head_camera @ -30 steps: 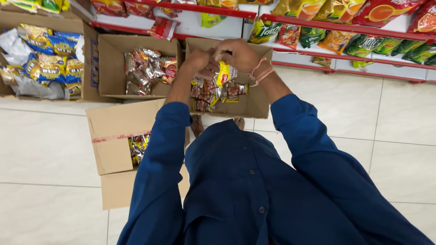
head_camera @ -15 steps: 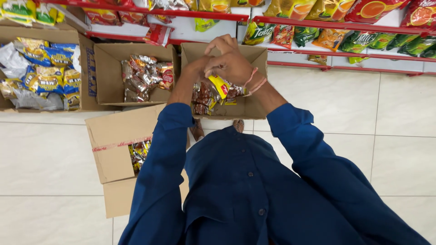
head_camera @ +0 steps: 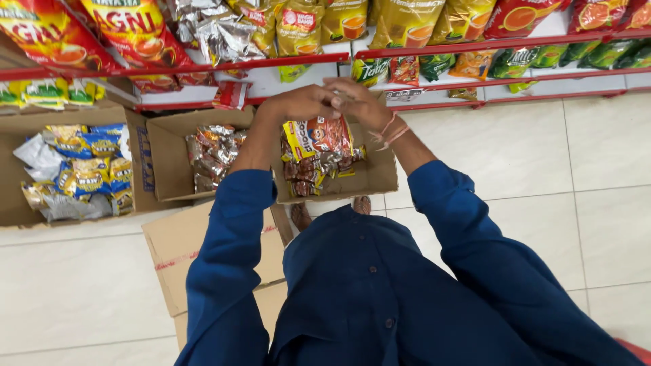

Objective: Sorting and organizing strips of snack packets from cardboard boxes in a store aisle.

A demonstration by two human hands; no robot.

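Snack packet (head_camera: pixel 319 135) hangs long axis down, directly below both hands, left hand (head_camera: pixel 298 103) and right hand (head_camera: pixel 359 102) together pinching its top edge above the open carton (head_camera: pixel 380 177)

Glossy plastic sachet strip (head_camera: pixel 317 135); matt brown cardboard box (head_camera: pixel 380 177); smooth floor tiles (head_camera: pixel 542 169); blue cloth sleeves (head_camera: pixel 224 271).

Both hands have come up and away from the body. The left hand (head_camera: pixel 298 103) and right hand (head_camera: pixel 358 102) now meet level with the lowest shelf's red edge (head_camera: pixel 271 62), beyond the far rim of the middle box (head_camera: pixel 380 177); earlier they worked lower, over the box's inside. The yellow-and-red packet (head_camera: pixel 317 135) has turned from a narrow folded strip to hanging flat, its broad face showing, beneath the joined fingers.
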